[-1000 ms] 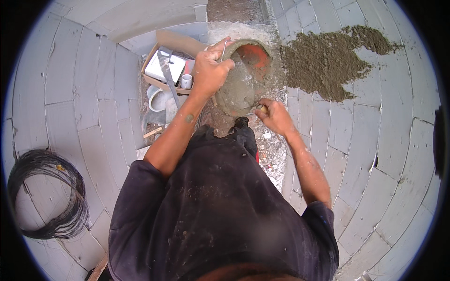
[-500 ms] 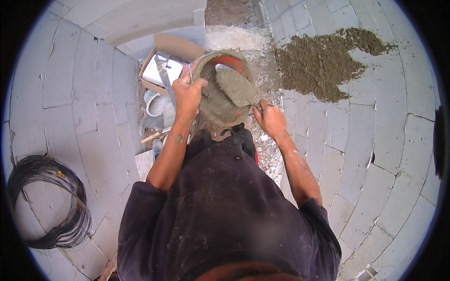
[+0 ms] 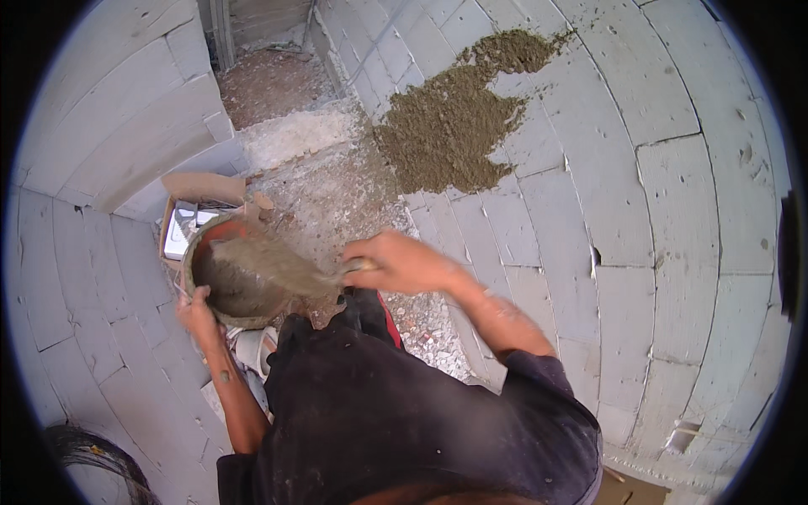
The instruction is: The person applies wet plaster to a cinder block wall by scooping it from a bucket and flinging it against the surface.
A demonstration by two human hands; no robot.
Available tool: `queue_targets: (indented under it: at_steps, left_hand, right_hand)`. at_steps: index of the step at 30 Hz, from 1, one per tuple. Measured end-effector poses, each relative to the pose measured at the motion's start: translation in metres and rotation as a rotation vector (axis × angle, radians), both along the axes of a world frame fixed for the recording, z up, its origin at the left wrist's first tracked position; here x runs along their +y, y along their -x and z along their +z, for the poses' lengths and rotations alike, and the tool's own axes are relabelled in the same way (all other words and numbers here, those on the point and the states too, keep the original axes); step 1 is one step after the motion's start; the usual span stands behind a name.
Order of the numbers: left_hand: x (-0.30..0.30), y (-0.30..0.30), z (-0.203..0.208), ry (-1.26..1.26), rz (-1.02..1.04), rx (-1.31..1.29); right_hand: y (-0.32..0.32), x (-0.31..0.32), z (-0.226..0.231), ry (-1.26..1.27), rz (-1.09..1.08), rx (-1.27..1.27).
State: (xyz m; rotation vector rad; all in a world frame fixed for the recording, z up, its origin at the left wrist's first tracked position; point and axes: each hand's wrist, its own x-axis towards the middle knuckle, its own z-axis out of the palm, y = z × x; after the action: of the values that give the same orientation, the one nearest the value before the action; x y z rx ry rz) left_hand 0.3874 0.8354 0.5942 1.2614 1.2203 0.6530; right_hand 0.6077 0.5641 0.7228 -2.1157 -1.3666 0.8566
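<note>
My left hand (image 3: 198,318) is closed on the rim of an orange bucket (image 3: 227,231), which is tipped and coated with grey mortar inside. In my right hand (image 3: 402,263) is the handle of a trowel (image 3: 282,263). Its blade carries a heap of wet mortar and is smeared by motion. The blade is over the bucket's mouth; whether it touches the mortar inside I cannot tell. Up and to the right, a rough patch of wet mortar (image 3: 446,130) sticks to the wall of pale grey blocks (image 3: 539,210).
Behind the bucket stands an open cardboard box (image 3: 202,187) with a white object (image 3: 179,232) in it. A whitish pail (image 3: 255,349) is beside my left forearm. Rubble (image 3: 429,332) covers the floor along the wall's foot. At the lower left is a coil of black wire (image 3: 105,459).
The view has swung to the right, so the wall patch appears nearer the middle. My right hand has drawn the loaded trowel back toward the bucket's right side; my left hand keeps the bucket.
</note>
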Motion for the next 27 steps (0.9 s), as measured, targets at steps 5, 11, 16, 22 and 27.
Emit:
queue_targets:
  at_steps: [5, 11, 16, 22, 27]
  left_hand:
    - [-0.019, -0.003, -0.018, -0.290, -0.053, 0.002]
    - [-0.037, -0.009, -0.014, 0.025, -0.040, 0.148]
    - [-0.060, -0.052, -0.044, -0.006, -0.302, -0.221]
    - [-0.058, -0.089, 0.021, -0.404, -0.776, -0.247]
    - [-0.056, -0.106, 0.048, -0.272, -0.903, -0.313]
  right_hand:
    - [-0.216, -0.199, 0.035, 0.255, -0.630, -0.073]
    - [-0.116, -0.163, 0.117, -0.217, -1.018, -0.476]
    - [-0.019, -0.137, 0.020, 0.196, -0.601, -0.292]
    - [0.063, -0.052, -0.066, 0.356, -0.414, -0.652]
    - [0.103, -0.043, -0.037, 0.302, -0.455, -0.688]
